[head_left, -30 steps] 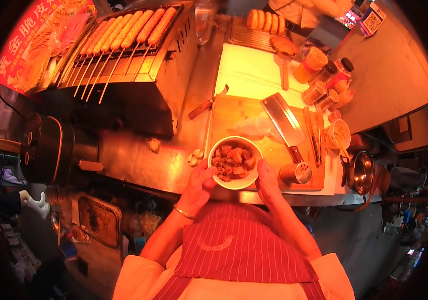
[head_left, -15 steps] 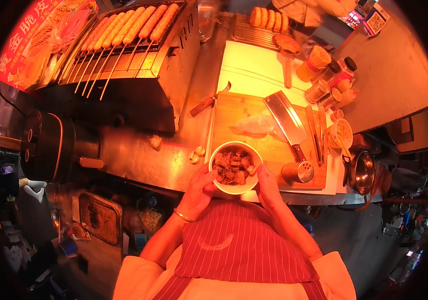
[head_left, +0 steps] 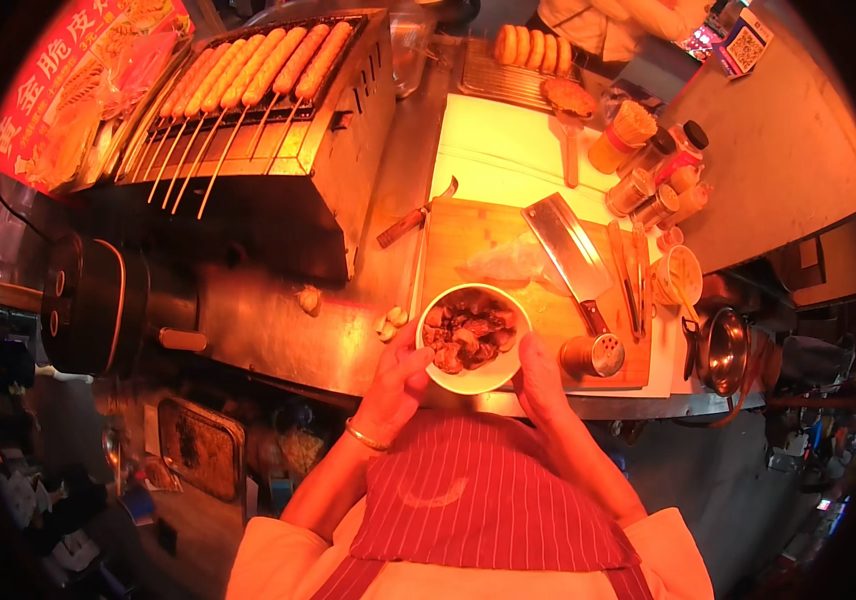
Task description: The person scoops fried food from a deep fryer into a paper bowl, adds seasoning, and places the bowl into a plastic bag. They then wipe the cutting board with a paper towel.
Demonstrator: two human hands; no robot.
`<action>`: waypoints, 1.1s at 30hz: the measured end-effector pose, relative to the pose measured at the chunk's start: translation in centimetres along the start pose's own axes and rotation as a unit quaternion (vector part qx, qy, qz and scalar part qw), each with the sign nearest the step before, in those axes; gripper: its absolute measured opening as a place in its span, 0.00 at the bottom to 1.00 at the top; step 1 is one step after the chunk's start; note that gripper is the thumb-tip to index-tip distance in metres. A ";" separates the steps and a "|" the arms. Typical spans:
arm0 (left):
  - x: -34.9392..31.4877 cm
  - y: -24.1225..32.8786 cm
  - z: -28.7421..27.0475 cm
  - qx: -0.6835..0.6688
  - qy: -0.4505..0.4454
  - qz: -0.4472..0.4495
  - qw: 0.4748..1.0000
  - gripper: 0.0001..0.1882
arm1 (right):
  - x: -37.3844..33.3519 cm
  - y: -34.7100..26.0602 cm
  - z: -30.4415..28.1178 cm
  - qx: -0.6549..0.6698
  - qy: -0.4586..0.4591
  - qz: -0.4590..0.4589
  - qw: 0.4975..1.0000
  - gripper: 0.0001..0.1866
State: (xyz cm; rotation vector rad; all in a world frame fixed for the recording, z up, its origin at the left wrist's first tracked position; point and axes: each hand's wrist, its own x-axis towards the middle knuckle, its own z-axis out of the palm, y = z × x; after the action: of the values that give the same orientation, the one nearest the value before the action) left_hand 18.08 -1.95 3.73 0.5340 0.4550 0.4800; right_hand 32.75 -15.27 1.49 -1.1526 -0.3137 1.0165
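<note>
Between my two hands a round white bowl [head_left: 475, 384] is held over the near edge of the cutting board. Dark, glossy chunks of food [head_left: 468, 330], maybe meat, lie inside it. My left hand [head_left: 394, 380] grips the bowl's left side, thumb near the rim. On the opposite side my right hand [head_left: 540, 382] presses against the wall; its fingers are partly hidden below. Past the bowl, a clear plastic bag [head_left: 504, 258] and a cleaver [head_left: 570, 245] lie on the wooden cutting board [head_left: 448, 228]. A metal shaker [head_left: 593, 355] stands right of the bowl.
Skewered sausages [head_left: 264, 62] lie on a grill [head_left: 348, 160] at the far left. A hooked knife [head_left: 416, 215] and garlic cloves [head_left: 390, 322] rest left of the board. Seasoning jars [head_left: 653, 205], a small tub [head_left: 678, 275] and a metal pan [head_left: 724, 350] line the right.
The chunks in the bowl have shifted and now lie differently. Both hands keep their hold, and the bowl has moved very little.
</note>
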 end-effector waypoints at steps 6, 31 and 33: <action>1.7 -1.2 -2.3 0.041 0.017 -0.002 0.999 0.29 | 2.4 2.1 -2.4 -0.087 0.067 0.015 0.994 0.24; 3.8 -1.0 -1.8 -0.037 -0.001 -0.040 0.999 0.30 | 3.3 1.4 -1.2 0.010 0.087 0.017 0.996 0.23; 3.6 -0.5 -1.2 -0.025 0.008 -0.040 0.999 0.30 | 3.4 2.8 -3.0 0.023 0.070 0.038 0.997 0.22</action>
State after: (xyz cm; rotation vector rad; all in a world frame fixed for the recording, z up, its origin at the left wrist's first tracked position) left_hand 20.47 0.08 1.46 0.4620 0.4774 0.4177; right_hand 35.25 -14.25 -3.19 -1.1952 -0.1340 0.9986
